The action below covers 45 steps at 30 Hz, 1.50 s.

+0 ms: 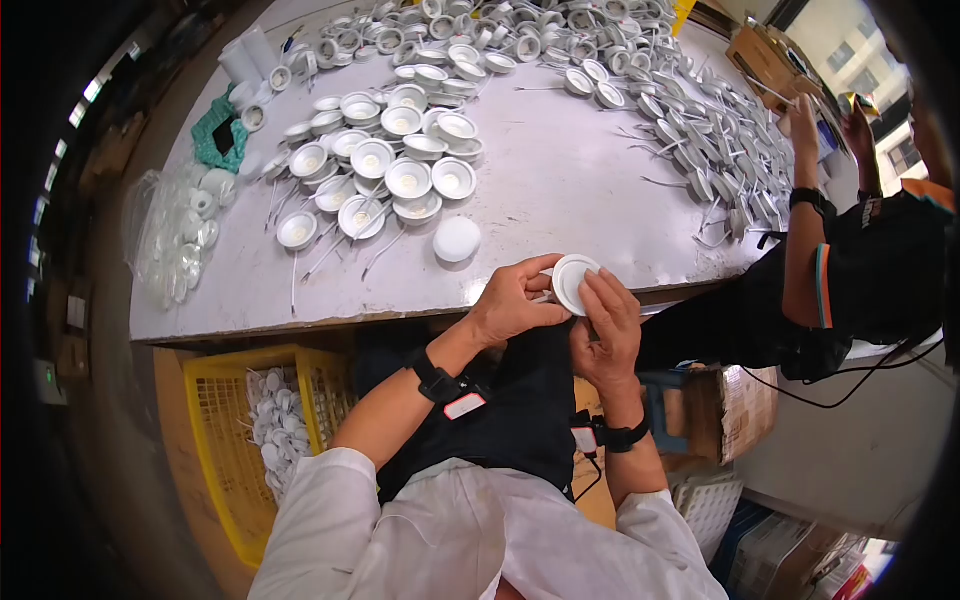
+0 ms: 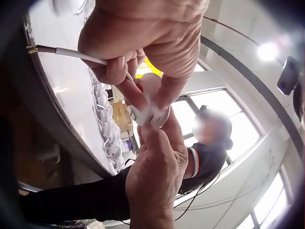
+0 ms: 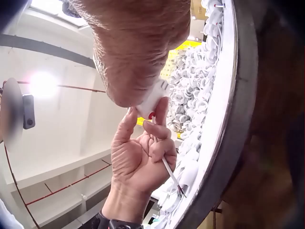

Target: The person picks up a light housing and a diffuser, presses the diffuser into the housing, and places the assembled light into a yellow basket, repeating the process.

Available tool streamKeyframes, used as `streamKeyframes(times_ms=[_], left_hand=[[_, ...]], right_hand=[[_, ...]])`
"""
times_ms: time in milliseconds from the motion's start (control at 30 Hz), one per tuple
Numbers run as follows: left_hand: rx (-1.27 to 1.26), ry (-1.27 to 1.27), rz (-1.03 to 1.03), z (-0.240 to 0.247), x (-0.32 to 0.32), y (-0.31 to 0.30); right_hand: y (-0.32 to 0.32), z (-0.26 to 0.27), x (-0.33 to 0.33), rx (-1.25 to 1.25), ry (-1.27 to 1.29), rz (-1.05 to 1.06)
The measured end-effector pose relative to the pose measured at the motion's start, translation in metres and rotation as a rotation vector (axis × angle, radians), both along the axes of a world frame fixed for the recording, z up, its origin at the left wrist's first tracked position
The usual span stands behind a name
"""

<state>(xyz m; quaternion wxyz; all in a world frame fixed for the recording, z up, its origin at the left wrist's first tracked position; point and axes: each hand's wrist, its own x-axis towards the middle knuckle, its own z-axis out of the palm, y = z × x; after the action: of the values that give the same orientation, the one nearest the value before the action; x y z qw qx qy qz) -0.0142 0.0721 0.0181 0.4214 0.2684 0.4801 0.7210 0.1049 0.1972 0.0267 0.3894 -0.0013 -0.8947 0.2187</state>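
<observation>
Between both hands, at the front edge of the table, is a round white downlight (image 1: 570, 284) with a ringed rim and a flat white face. My left hand (image 1: 512, 303) pinches its body from the left, thumb and fingers around the side. A white cable (image 2: 78, 55) with bare wire ends trails from the body past the left fingers. My right hand (image 1: 606, 328) grips the light from the right, with fingers laid across the face and thumb at the back. In the right wrist view, a red spot shows where the cable (image 3: 167, 166) meets the housing (image 3: 154, 99).
A white domed disc (image 1: 457, 239) lies on the table (image 1: 560, 170) beside stacked downlights (image 1: 375, 160). More lights heap at the back and right. A clear plastic bag (image 1: 165, 240) sits left. Below is a yellow crate (image 1: 215, 440) of parts. Another person (image 1: 850, 260) works at the right.
</observation>
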Motion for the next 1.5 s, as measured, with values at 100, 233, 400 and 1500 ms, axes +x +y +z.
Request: streamKeyframes(times_ms=[100,233,400,1500], left_hand=[[0.079,0.002,0.021,-0.001,0.002,-0.014],[0.101,-0.010,0.017,0.000,0.001,-0.026],[0.161,-0.071,0.051,0.005,0.005,-0.038],[-0.196,-0.194,1.099,-0.078,-0.006,-0.302]], right_hand=[[-0.010,0.006,-0.004,0.067,-0.006,0.057],[-0.018,0.007,-0.007,0.109,0.000,0.081],[-0.025,0.008,-0.008,0.171,0.051,0.089],[-0.071,-0.049,-0.128,-0.683,-0.490,-0.143]])
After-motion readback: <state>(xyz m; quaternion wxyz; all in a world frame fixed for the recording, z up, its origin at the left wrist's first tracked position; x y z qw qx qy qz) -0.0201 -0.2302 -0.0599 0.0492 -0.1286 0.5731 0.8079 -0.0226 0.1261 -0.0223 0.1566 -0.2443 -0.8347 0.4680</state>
